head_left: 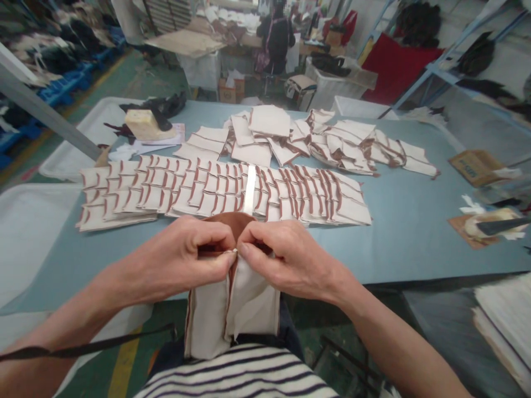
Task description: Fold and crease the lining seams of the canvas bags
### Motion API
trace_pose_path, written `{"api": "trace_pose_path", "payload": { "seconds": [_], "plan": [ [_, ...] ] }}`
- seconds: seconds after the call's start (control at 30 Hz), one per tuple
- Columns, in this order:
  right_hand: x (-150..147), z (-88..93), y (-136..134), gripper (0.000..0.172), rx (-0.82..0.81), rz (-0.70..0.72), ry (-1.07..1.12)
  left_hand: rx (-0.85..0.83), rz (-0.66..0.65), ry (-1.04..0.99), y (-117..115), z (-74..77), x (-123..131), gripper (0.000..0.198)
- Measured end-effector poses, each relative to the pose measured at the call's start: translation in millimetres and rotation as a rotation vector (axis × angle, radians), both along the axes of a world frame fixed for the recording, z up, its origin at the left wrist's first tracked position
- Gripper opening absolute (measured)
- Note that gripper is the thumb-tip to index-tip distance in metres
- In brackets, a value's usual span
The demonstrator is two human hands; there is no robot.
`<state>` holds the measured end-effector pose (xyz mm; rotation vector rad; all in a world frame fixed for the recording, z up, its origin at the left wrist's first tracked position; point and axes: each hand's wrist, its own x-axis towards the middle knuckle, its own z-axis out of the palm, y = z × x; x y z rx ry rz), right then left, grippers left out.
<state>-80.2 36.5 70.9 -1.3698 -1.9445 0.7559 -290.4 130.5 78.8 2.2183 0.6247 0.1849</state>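
Close to my body hangs a cream fabric piece (253,304) with brown edging and a brown inner side. My left hand (199,251) pinches its upper edge near the middle seam. Right beside it, my right hand (282,254) grips the same edge, thumb and fingers pressed together. The fingertips of both hands nearly meet at the seam. Just beyond them, overlapping rows of cream pieces with brown edges (203,190) lie across the table, and a white strip (250,188) crosses the rows.
Loose cream pieces (269,121) are heaped at the back of the blue-grey table (398,232). A yellowish block (145,124) stands back left, by a white tub (95,130). To the right are a cardboard box (475,166) and a roll with a dark handle (489,224). A person (276,38) is farther off.
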Motion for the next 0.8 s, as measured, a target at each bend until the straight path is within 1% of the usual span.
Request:
{"api": "trace_pose_path", "payload": {
  "seconds": [0.1,0.23,0.33,0.43,0.53,0.6,0.7,0.8],
  "plan": [
    [-2,4.6,0,0.024,-0.047,-0.029,-0.081,0.117,-0.017,0.011,1,0.9,5,0.023],
    [-3,6.1,3,0.021,-0.062,-0.086,-0.155,0.170,-0.047,0.031,5,1.2,8,0.024],
    [-4,1.9,6,0.011,-0.056,-0.116,-0.109,0.231,-0.049,-0.047,8,0.3,9,0.023],
    [-9,-2.2,10,0.012,-0.035,-0.116,-0.018,0.248,0.000,-0.177,6,-2.5,8,0.020],
    [-14,-3.7,12,0.014,-0.002,-0.112,0.127,0.193,0.078,-0.287,3,-4.0,4,0.022],
    [-15,-4.7,15,0.016,-0.012,-0.084,0.239,0.118,0.083,-0.308,5,-2.1,0,0.024],
    [-15,-8.0,19,0.018,-0.061,-0.041,0.316,-0.059,-0.025,-0.223,15,3.6,-8,0.028],
    [-15,-10.9,22,0.019,-0.066,-0.016,0.317,-0.159,-0.083,-0.169,26,7.0,-17,0.029]
  ]
}}
